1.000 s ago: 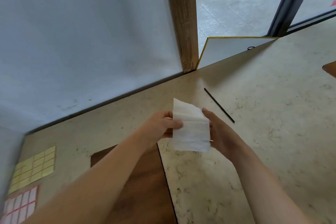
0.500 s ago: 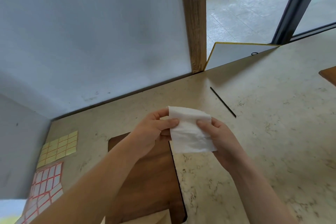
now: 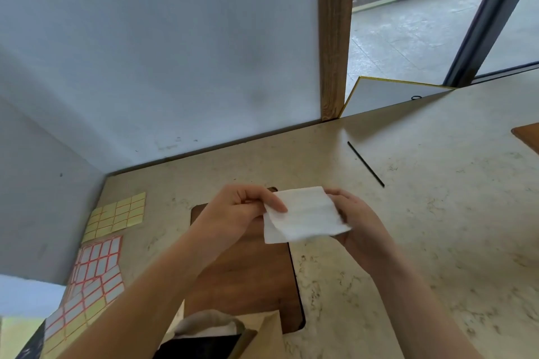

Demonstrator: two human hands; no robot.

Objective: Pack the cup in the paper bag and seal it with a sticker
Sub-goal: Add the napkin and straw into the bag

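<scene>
In the head view, a folded white napkin [image 3: 303, 217] is held above the table [image 3: 437, 227], pinched at its left edge by the left hand [image 3: 236, 213] and at its right edge by the right hand [image 3: 358, 221]. A wooden board [image 3: 248, 277] lies beneath. The paper bag [image 3: 262, 329] is seen open at the near edge; the cup cannot be made out. Sticker sheets [image 3: 116, 217] lie along the left edge. The right half is largely bare, save a thin black stick [image 3: 366, 164].
</scene>
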